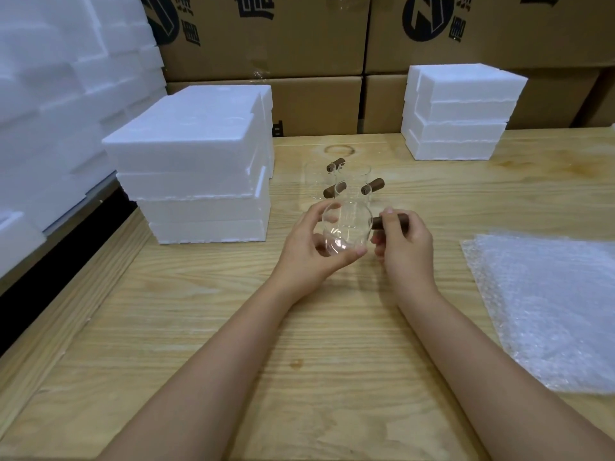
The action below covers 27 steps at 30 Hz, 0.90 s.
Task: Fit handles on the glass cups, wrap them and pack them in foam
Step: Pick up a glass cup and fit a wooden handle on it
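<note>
Glass cup: above the table centre, tilted, cradled in the left hand's curled fingers to steady it.
Wooden handle: at the cup's 3 o'clock, pinched by the right hand, seemingly being seated.
Three handled cups: 12 o'clock, crowding close behind.
Bubble wrap: 4 o'clock.
Foam stack: 10 o'clock.
Smaller foam stack: 1 o'clock.

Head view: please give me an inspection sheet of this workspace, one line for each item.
Surface: wooden table, ring stain at the far side.
Job's things: glass cup in hand with brown handle at its side; three handled cups behind; bubble wrap at right; foam stacks left and far right.
Clutter: nothing seen.
Hands: left hand grips the cup; right hand pinches the handle.
Cables: nothing seen.
Surroundings: cardboard boxes behind the table; foam pile at far left.
</note>
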{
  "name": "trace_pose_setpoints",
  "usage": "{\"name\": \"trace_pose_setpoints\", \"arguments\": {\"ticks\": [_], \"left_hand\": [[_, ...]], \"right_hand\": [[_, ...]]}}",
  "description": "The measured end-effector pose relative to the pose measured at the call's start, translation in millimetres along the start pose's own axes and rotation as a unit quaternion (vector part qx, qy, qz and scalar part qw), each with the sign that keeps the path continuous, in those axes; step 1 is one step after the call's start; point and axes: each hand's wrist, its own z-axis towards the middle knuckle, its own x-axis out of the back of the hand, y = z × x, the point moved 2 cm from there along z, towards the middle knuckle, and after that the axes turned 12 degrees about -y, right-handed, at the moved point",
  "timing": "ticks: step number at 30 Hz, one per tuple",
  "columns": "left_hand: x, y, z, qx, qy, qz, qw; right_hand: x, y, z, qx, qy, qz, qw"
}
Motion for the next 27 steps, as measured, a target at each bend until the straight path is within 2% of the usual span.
{"name": "trace_pose_setpoints", "arguments": {"ticks": [5, 15, 21, 27], "left_hand": [[-1.8, 1.6, -0.6, 0.001, -0.025, -0.011, 1.0], [-3.4, 0.1, 0.4, -0.002, -0.019, 0.024, 1.0], [-2.8, -2.1, 0.5, -0.035, -0.016, 0.047, 0.998], [-3.1, -1.8, 2.0, -0.068, 0.014, 0.088, 0.994]], "right_hand": [[-3.8, 5.6, 0.7, -0.005, 0.033, 0.091, 0.995], [-8.4, 3.7, -7.0, 0.036, 0.058, 0.032, 0.997], [-12.2, 4.5, -7.7, -0.034, 0.057, 0.075, 0.995], [-16.2, 1.9, -8.4, -0.063, 0.044, 0.118, 0.99]]}}
